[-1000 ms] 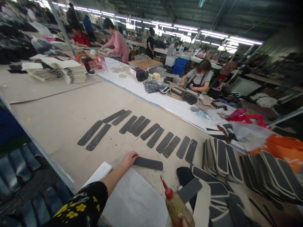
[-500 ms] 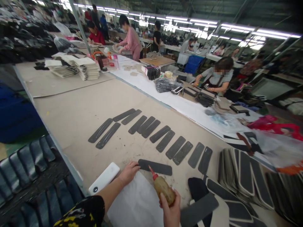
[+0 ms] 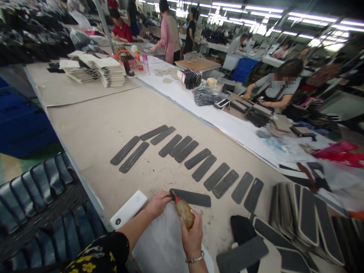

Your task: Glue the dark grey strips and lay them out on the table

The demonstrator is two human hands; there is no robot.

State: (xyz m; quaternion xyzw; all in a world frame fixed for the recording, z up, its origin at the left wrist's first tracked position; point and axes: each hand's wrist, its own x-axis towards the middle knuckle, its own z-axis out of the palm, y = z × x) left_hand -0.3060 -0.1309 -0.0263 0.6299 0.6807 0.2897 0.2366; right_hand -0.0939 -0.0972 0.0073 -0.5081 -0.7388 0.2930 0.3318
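**Glue bottle tipped onto a dark strip at the lower centre**

Low in the middle of the frame, the right hand (image 3: 192, 237) is wrapped around a glue bottle (image 3: 184, 211), amber body in the fist, red nozzle tilted up and left so its tip sits on the near end of a dark strip (image 3: 193, 197). A bracelet (image 3: 195, 259) circles that wrist. The left hand (image 3: 158, 204) comes in from the lower left, fingers curled and pressing on the same left end of the strip, just beside the nozzle; it holds nothing, only pins the piece flat. The strip lies crosswise on the tabletop (image 3: 93, 132), touching the top edge of a white sheet (image 3: 165, 242) spread under both forearms.

Just left of the left hand, a white power bank (image 3: 128, 209) lies at the tabletop's edge. Above the hands, a row of strips (image 3: 187, 159) runs diagonally from centre left down to the right, laid in pairs, well apart from the one being worked. At the lower right, stacks of padded pieces (image 3: 298, 220) stand fanned on edge, with more dark pieces lying flat in front of them. Upper left, piles of pale sheets (image 3: 109, 72) sit on the tabletop. Across at the upper right, a seated person (image 3: 277, 89) bends over another bench.
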